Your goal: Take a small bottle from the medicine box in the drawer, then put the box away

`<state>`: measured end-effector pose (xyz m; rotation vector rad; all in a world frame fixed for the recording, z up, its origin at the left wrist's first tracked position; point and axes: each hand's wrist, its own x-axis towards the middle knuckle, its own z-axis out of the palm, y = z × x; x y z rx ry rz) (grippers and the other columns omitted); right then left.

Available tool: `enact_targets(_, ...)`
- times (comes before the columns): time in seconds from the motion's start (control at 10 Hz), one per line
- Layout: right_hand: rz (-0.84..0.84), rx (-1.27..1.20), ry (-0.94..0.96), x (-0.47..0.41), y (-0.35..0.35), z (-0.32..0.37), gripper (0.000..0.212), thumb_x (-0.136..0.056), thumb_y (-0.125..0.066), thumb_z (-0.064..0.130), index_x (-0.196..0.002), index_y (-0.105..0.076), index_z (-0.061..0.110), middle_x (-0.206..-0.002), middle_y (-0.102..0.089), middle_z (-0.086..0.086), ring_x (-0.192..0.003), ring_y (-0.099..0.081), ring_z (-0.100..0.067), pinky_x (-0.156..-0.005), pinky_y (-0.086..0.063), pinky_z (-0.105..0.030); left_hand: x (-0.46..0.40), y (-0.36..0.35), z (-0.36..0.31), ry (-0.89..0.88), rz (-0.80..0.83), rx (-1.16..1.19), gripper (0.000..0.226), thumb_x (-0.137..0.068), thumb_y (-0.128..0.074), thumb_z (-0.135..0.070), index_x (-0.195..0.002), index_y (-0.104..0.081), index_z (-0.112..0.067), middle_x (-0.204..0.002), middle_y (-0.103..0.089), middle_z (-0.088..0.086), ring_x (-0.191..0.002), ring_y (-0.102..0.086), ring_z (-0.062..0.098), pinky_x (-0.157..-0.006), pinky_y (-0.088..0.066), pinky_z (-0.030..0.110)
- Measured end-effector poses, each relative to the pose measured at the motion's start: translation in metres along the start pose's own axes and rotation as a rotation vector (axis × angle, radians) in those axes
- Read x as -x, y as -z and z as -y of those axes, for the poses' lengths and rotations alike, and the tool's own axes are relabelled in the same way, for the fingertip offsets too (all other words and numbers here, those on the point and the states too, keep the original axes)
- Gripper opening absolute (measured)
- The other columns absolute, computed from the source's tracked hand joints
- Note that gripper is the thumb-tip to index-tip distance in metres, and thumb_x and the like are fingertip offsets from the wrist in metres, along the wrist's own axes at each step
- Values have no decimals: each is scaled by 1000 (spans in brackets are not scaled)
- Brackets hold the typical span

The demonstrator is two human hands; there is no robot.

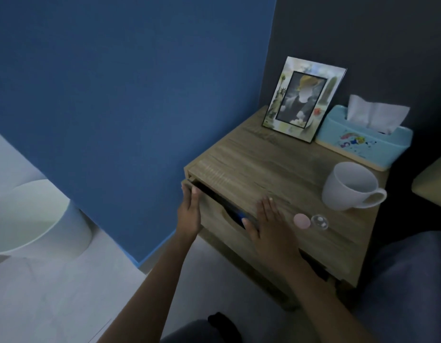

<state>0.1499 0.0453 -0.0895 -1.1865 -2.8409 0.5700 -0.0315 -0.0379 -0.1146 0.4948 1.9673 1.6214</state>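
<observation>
The top drawer [215,209] of a wooden nightstand [271,167] stands open by a narrow gap. Through the gap and the handle cut-out a dark blue thing [239,215] shows, perhaps the medicine box; most of it is hidden. My left hand [189,211] lies flat against the drawer front's left end, fingertips at its top corner. My right hand [269,224] rests flat over the drawer's top edge, thumb at the cut-out. On the nightstand top, just right of my right hand, a small clear bottle [319,222] lies beside a pink round cap [301,221].
A white mug [350,186], a light blue tissue box [363,139] and a picture frame [303,100] stand on the nightstand top. A blue wall panel is to the left, with a white round stool [38,219] on the pale floor. My knee is at the lower right.
</observation>
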Motion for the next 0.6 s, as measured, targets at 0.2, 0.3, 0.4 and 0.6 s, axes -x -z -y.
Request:
enact_targets(0.2, 2, 30, 10, -1, -2, -2, 75, -95, -11, 57, -152, -1, 9, -162, 3, -6, -149, 7, -17, -120, -2, -32, -18, -15, -9, -69, 53, 15, 56, -101, -31, -42, -152, -23, -21, -156, -31, -3, -143, -29, 14, -110, -25, 24)
enact_targets(0.3, -11, 43, 11, 0, -3, -2, 75, -95, -12, 57, -151, -3, 9, -162, 1, -7, -149, 6, -18, -119, -2, -32, -24, -19, -10, -67, 77, -21, 59, -100, -30, -45, -153, -19, -22, -156, -31, -2, -142, -31, 16, -105, -26, 22)
enact_targets(0.4, 13, 48, 4, 1, 1, -1, 76, -95, -12, 57, -151, -2, 8, -162, 1, -8, -149, 5, -19, -119, -2, -32, -23, -14, -14, -35, 127, -96, 63, -99, -28, -50, -153, -15, -22, -158, -26, -2, -144, -27, 19, -103, -22, 22)
enact_targets(0.6, 155, -30, -46, -2, 26, 8, 78, -94, -11, 59, -151, -2, 6, -162, 2, -9, -149, 6, -21, -119, -3, -36, 3, 19, -39, -127, 239, -539, 66, -99, -24, -49, -154, -11, -13, -161, -15, 9, -149, -10, 23, -119, -9, 33)
